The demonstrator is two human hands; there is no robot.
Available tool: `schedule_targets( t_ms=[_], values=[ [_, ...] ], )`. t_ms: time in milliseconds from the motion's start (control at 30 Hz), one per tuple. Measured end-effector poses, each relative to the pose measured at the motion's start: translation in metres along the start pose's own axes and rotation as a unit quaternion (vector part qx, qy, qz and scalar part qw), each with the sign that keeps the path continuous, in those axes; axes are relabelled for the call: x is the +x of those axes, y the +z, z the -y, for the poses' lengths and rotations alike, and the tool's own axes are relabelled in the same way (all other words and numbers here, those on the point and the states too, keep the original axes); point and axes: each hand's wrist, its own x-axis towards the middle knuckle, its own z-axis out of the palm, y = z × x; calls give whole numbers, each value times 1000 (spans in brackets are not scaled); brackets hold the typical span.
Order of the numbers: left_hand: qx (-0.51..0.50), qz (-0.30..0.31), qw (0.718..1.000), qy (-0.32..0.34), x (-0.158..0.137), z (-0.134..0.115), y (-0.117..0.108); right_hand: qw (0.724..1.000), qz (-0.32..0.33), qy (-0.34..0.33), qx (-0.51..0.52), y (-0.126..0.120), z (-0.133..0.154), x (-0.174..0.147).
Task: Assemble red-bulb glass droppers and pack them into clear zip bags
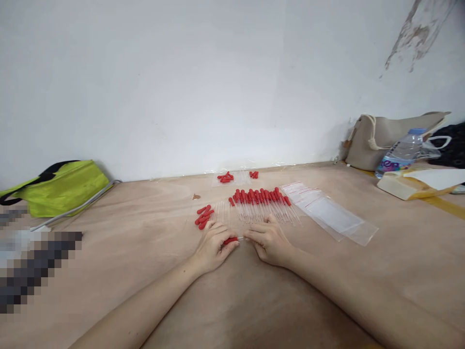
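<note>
Small red rubbery bulb point(231, 240): btwn hands, well in from far edge of tan bench point(90, 252); prob. light, squashy, grippy.
Slim clear tube point(240, 238): runs from bulb twd R; prob. light, stiff, slick, brittle if glass.
Bare L hand point(217, 242): thumb + fingers pinched on bulb.
Bare R hand point(268, 241): fingers bent, nearly closed, tube at tips; exact grip hidden.
Best hold: bulb at neck; tube near bulb, gently.

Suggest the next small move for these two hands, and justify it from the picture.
Probably press the clear tube firmly into the red bulb: the left hand grips the bulb, the right hand holds the tube in line with it, and the droppers beyond have bulbs fitted.
</note>
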Motion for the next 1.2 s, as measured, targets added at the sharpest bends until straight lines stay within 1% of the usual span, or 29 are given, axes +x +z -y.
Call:
schedule_targets(
  t_ms=[133, 233, 333, 433, 500, 533, 567, 633, 667, 733, 767, 833, 900, 1000, 1100, 1200],
  values=[
    [-3, -4, 1000, -2, 1, 3, -2, 1000, 3, -3, -10, 0, 0, 1],
    [14, -13, 1000, -6, 3, 8, -4, 999, 7, -7, -47, -1, -1, 3],
    [26, -8, 1000, 7, 3, 12, -6, 995, 16, -24, -93, -3, -1, 4],
    [24, -2, 999, 21, 2, 15, -7, 992, 32, -40, -116, -4, 2, 3],
    [27, -20, 999, 20, 0, 16, -8, 992, 43, -31, -113, -5, 3, 3],
    [31, -37, 999, 11, -1, 18, -9, 993, 45, -10, -105, -6, 2, 3],
    [39, -61, 997, -5, -2, 20, -9, 994, 42, 28, -93, -8, 1, 4],
    [62, -115, 990, -57, -3, 26, -11, 988, 28, 144, -54, -10, -4, 9],
    [75, -142, 983, -89, -4, 30, -12, 977, 20, 209, -28, -12, -8, 13],
    [98, -187, 966, -147, -4, 40, -13, 946, 8, 323, 25, -12, -18, 23],
    [103, -203, 958, -173, -4, 45, -13, 930, 4, 366, 42, -11, -23, 30],
    [96, -228, 943, -224, -4, 56, -14, 905, -5, 423, 47, -6, -32, 42],
    [54, -246, 926, -282, -4, 67, -14, 893, -9, 450, 26, 1, -38, 52],
    [-12, -257, 902, -348, -5, 80, -12, 889, -4, 457, -19, 11, -42, 61],
    [-35, -255, 895, -365, -6, 87, -9, 894, 5, 444, -54, 19, -45, 63],
    [-48, -251, 892, -372, -6, 88, -8, 898, 14, 433, -73, 22, -46, 62]
  ],
)
